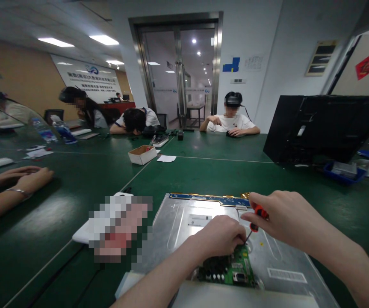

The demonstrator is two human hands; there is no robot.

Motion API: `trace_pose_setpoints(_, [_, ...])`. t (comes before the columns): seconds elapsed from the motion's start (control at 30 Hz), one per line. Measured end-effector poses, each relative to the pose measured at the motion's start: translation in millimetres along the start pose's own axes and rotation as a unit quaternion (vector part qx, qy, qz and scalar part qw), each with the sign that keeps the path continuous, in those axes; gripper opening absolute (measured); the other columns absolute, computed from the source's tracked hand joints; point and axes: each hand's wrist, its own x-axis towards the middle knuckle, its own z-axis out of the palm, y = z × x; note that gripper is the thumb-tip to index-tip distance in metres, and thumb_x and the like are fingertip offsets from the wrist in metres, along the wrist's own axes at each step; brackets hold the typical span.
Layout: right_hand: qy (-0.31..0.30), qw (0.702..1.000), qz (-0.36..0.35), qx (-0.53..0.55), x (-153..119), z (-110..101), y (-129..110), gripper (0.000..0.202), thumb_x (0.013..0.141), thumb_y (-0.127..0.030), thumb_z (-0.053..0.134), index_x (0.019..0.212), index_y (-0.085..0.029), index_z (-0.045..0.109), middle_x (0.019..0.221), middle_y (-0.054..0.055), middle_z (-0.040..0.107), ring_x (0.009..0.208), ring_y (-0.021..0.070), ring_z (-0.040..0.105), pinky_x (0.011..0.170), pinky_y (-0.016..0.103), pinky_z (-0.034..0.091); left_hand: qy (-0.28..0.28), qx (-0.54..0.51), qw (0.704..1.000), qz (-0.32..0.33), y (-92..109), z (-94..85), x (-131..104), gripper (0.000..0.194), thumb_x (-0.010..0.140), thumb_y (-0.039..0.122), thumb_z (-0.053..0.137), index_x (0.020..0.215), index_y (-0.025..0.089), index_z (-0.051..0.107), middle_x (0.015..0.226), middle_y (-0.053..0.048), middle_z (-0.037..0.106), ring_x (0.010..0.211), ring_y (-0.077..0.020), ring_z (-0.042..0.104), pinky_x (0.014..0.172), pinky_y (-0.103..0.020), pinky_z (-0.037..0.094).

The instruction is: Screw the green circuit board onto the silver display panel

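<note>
A metal-backed display panel (179, 218) lies flat on the table in front of me, with a narrow blue circuit strip (203, 199) along its far edge. On its near part sits a green circuit board (245, 267). My right hand (280, 211) grips a red-and-black screwdriver (254, 227), its shaft slanting down to the board's far edge. Close to the screwdriver's tip, my left hand (221, 235) rests over the board with its fingers curled together. Whatever those fingers pinch, if anything, is hidden. The left forearm covers part of the panel.
Left of the panel lies a white object (83, 231), partly pixelated. A small open box (142, 155) stands farther back. At right are a large black screen (319, 128) and a blue tray (344, 173). Another person's hands (32, 179) rest at left; several people sit around the table.
</note>
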Motion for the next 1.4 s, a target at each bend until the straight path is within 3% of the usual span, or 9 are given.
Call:
trace_pose_setpoints(0.17, [-0.019, 0.998, -0.009, 0.062, -5.5, -6.0, -0.5, 0.017, 0.090, -0.040, 0.062, 0.095, -0.023, 0.065, 0.079, 0.005, 0.074, 0.065, 0.0252, 0.069, 0.049, 0.029, 0.028, -0.002, 0.003, 1.000, 0.008, -0.5, -0.6, 0.7, 0.015, 0.087, 0.014, 0.065, 0.090, 0.023, 0.076, 0.093, -0.003, 0.077, 0.084, -0.0201, 0.071, 0.073, -0.027, 0.048])
trace_pose_setpoints(0.4, [-0.030, 0.986, -0.029, 0.159, -11.5, -5.3, 5.6, 0.016, 0.086, -0.014, 0.055, 0.100, -0.023, 0.056, 0.087, 0.000, 0.072, 0.071, 0.0212, 0.069, 0.056, 0.030, 0.035, -0.002, 0.007, 1.000, 0.010, 0.3, -0.9, 1.1, 0.017, 0.087, 0.013, 0.063, 0.092, 0.022, 0.076, 0.089, -0.003, 0.077, 0.084, -0.0199, 0.071, 0.071, -0.027, 0.048])
trace_pose_setpoints(0.67, [-0.066, 0.997, 0.011, 0.027, -2.9, -9.2, -3.1, 0.018, 0.094, -0.041, 0.060, 0.099, -0.025, 0.066, 0.078, 0.005, 0.076, 0.069, 0.0298, 0.072, 0.050, 0.029, 0.022, 0.006, 0.015, 1.000, 0.006, 0.9, -0.7, 0.1, 0.015, 0.087, 0.015, 0.065, 0.092, 0.024, 0.077, 0.093, -0.002, 0.077, 0.082, -0.0198, 0.070, 0.070, -0.028, 0.046])
trace_pose_setpoints(0.83, [-0.058, 0.997, 0.000, 0.042, -6.6, -10.8, 1.3, 0.019, 0.092, -0.042, 0.063, 0.099, -0.026, 0.068, 0.083, 0.004, 0.077, 0.071, 0.0276, 0.073, 0.051, 0.027, 0.024, 0.001, 0.013, 1.000, 0.006, 1.6, -1.7, -0.2, 0.015, 0.088, 0.015, 0.065, 0.092, 0.023, 0.077, 0.089, -0.002, 0.077, 0.080, -0.0198, 0.070, 0.068, -0.028, 0.045])
trace_pose_setpoints(0.97, [-0.072, 0.997, 0.017, 0.020, -5.0, -11.8, 2.6, 0.032, 0.098, -0.050, 0.052, 0.089, -0.026, 0.070, 0.072, 0.006, 0.073, 0.065, 0.0276, 0.070, 0.050, 0.028, 0.019, 0.003, 0.013, 1.000, -0.001, 2.0, -2.4, -0.2, 0.014, 0.086, 0.014, 0.066, 0.090, 0.023, 0.076, 0.088, -0.002, 0.076, 0.079, -0.0192, 0.069, 0.065, -0.027, 0.043])
trace_pose_setpoints(1.1, [-0.069, 0.997, 0.013, 0.031, -2.2, -10.2, 2.2, 0.028, 0.099, -0.041, 0.049, 0.086, -0.025, 0.067, 0.069, 0.005, 0.072, 0.064, 0.0264, 0.069, 0.050, 0.029, 0.018, 0.003, 0.007, 1.000, 0.003, 0.9, -1.7, 0.4, 0.015, 0.085, 0.013, 0.065, 0.088, 0.023, 0.076, 0.086, -0.001, 0.076, 0.081, -0.0192, 0.070, 0.066, -0.026, 0.043])
trace_pose_setpoints(1.2, [-0.053, 0.995, -0.011, 0.084, -5.7, -9.1, 6.5, 0.008, 0.092, -0.028, 0.058, 0.097, -0.024, 0.063, 0.077, 0.003, 0.073, 0.069, 0.0248, 0.069, 0.053, 0.028, 0.024, -0.005, 0.004, 1.000, 0.006, 0.4, -1.8, 0.7, 0.014, 0.086, 0.013, 0.065, 0.088, 0.021, 0.075, 0.087, -0.002, 0.076, 0.083, -0.0198, 0.069, 0.067, -0.027, 0.044])
trace_pose_setpoints(1.27, [-0.050, 0.988, -0.033, 0.141, -9.8, -9.1, 10.4, 0.013, 0.086, -0.021, 0.062, 0.098, -0.025, 0.060, 0.083, 0.000, 0.073, 0.071, 0.0216, 0.068, 0.056, 0.027, 0.030, -0.007, 0.002, 1.000, 0.008, 0.7, -2.3, 0.5, 0.014, 0.086, 0.012, 0.064, 0.089, 0.021, 0.075, 0.088, -0.002, 0.076, 0.083, -0.0198, 0.069, 0.067, -0.027, 0.044])
trace_pose_setpoints(1.4, [-0.049, 0.987, -0.040, 0.146, -11.8, -9.2, 11.4, 0.011, 0.088, -0.030, 0.064, 0.099, -0.027, 0.061, 0.084, 0.000, 0.073, 0.073, 0.0219, 0.068, 0.056, 0.027, 0.030, 0.001, 0.004, 1.000, 0.008, 2.4, -3.8, -0.7, 0.016, 0.086, 0.012, 0.064, 0.092, 0.022, 0.075, 0.089, -0.002, 0.076, 0.082, -0.0200, 0.069, 0.066, -0.027, 0.044])
